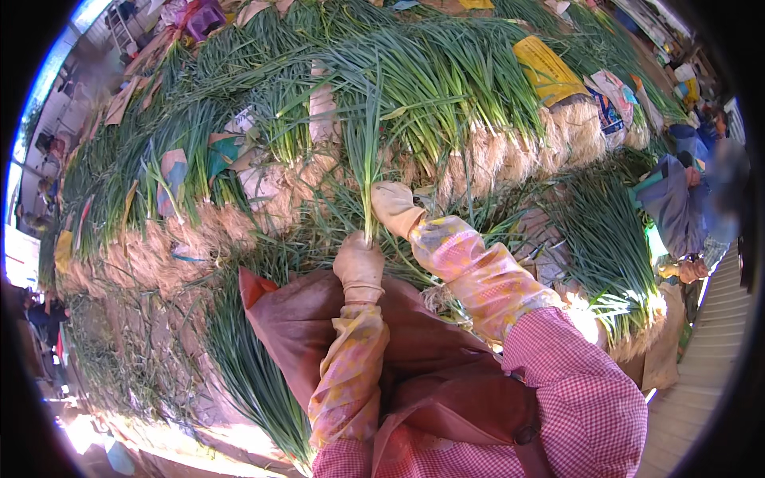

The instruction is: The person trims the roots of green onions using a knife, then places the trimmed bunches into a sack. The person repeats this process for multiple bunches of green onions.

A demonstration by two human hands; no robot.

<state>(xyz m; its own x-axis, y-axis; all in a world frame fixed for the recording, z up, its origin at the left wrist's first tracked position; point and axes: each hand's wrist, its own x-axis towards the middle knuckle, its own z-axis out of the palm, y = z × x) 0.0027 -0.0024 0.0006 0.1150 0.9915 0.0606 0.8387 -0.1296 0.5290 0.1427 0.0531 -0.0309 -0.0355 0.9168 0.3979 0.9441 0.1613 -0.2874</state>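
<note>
My left hand point(358, 261), in a pale work glove, grips the lower white ends of a few long green onions point(367, 167). Their leaves point away from me, and the roots are hidden by the hand. Also gloved, my right hand point(394, 206) is right beside the same stalks, a little higher up. Its fingers are turned away, so what it holds is hidden. Below the hands, a brown apron point(418, 352) covers my lap, with loose leaf scraps point(323, 209) just beyond it.
Rooted green onion bunches point(478, 95) lie in a long row ahead, with a yellow sack piece point(548, 69) on them. More bunches lie at my left point(257, 358) and right point(609, 239). A co-worker point(681, 197) is at the far right.
</note>
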